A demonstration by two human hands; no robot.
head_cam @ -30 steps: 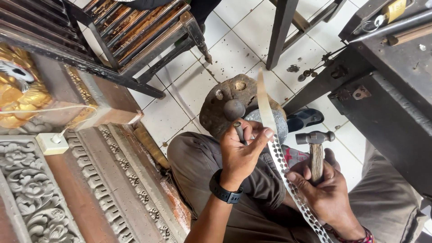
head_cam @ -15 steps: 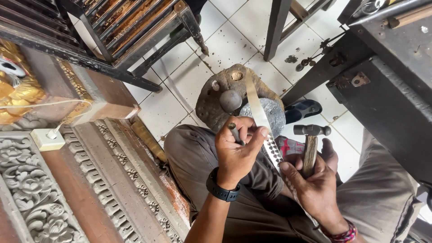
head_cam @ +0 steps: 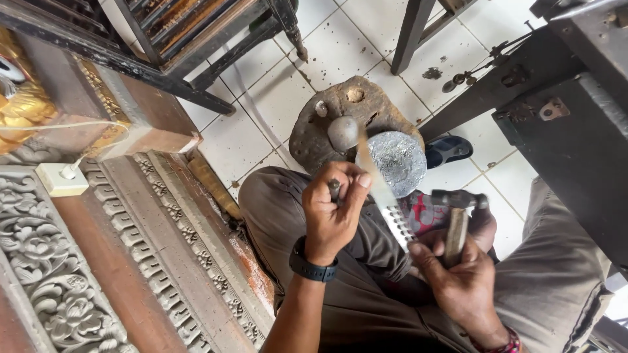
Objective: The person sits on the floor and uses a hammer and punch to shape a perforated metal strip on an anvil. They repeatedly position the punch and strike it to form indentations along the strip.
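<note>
While gripping a punch and perforated metal strip in left hand; right hand fisted around hammer.

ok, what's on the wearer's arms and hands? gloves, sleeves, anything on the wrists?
Both hands bare, no gloves. Left hand: forearm uncovered, no sleeve in view, with a dark wristband, probably a watch, at the wrist. Right hand: a red patterned bracelet at the wrist; no sleeve visible there either.
</note>
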